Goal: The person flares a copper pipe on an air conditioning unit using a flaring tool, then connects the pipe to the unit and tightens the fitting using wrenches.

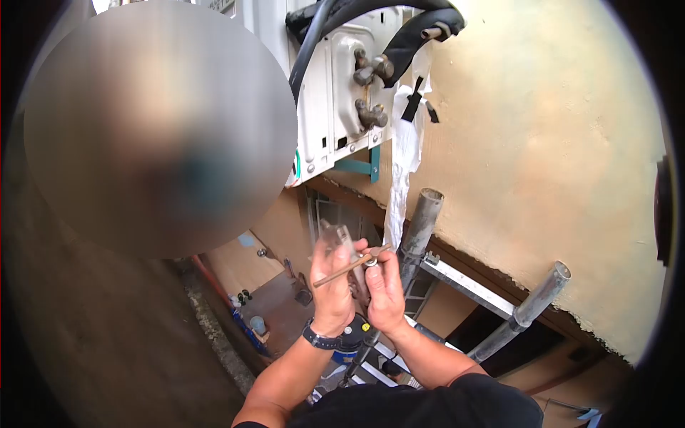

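Both hands are together at the centre, in front of the body. My left hand [332,289], with a dark watch [321,337] on its wrist, is wrapped round a blurred metal tool [339,241]. Across the fingers runs a thin copper-coloured pipe [341,274], slanting up to the right. The fingers of my right hand [385,294] are closed on the same tool near a small round metal part [371,262], beside the pipe's upper end. My palms hide much of the tool.
Above is a white outdoor unit [342,135] with brass valves [372,114] and black insulated hoses [335,16]. Wrapped white tape [401,171] hangs down the beige wall [542,143]. Scaffold pipes [422,221] stand at right. A large blurred patch covers the upper left. Ground [282,314] lies far below.
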The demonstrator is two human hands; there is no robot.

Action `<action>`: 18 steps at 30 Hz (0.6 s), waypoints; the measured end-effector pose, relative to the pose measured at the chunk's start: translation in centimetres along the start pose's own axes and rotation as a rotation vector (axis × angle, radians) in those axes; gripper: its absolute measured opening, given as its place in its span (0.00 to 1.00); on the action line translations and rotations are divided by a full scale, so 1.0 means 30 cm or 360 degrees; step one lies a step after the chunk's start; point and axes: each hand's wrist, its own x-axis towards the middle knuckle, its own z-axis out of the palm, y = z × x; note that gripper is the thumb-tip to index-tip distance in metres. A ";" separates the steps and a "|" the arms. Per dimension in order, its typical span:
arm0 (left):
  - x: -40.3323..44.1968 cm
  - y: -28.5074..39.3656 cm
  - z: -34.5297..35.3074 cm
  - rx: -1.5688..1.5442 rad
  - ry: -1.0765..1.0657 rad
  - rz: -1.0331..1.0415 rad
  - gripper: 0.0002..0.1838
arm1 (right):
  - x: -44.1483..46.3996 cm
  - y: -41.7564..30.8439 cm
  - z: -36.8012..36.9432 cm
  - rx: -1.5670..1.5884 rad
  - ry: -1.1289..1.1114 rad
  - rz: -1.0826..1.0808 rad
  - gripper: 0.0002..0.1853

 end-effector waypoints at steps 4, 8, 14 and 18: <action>-0.012 -0.046 0.001 -0.0200 0.0315 0.0123 0.23 | 0.006 0.050 -0.035 0.0077 0.0033 0.0006 0.17; 0.003 -0.073 -0.159 -0.0456 0.0462 -0.0286 0.18 | 0.197 -0.236 -0.161 -0.0122 0.0151 -0.0571 0.18; -0.139 -0.118 -0.253 -0.0055 0.0249 -0.0434 0.18 | 1.002 -1.051 -0.013 -0.0791 0.0476 -0.2215 0.11; -0.227 -0.230 -0.327 -0.0149 0.0162 -0.0497 0.20 | 1.494 -1.326 0.190 -0.0889 0.0679 -0.2074 0.15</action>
